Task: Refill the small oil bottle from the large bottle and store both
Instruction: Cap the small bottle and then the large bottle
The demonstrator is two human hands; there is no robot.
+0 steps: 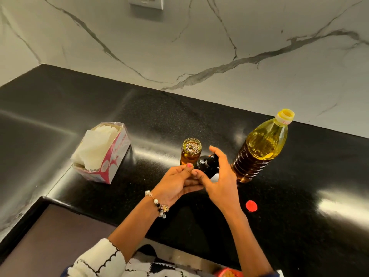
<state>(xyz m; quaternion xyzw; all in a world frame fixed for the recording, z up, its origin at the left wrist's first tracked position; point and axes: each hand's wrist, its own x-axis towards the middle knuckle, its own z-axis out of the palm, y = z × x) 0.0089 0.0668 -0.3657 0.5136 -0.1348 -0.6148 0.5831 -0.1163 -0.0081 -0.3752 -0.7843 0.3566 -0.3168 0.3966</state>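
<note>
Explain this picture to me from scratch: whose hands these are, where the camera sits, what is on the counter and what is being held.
There is no machine here. A person wears a wide-angle camera on the head, so you look forward and down at their own two bare hands. The left hand, with a beaded bracelet at the wrist, and the right hand meet around a dark pump top; both hold it just in front of the small bottle. That small bottle stands open on the black counter with amber oil inside. To its right stands the large bottle of yellow oil, its neck open. A red cap lies on the counter nearer the person. On the left sits an opened box of tissues. Behind is a marble-patterned wall.
</note>
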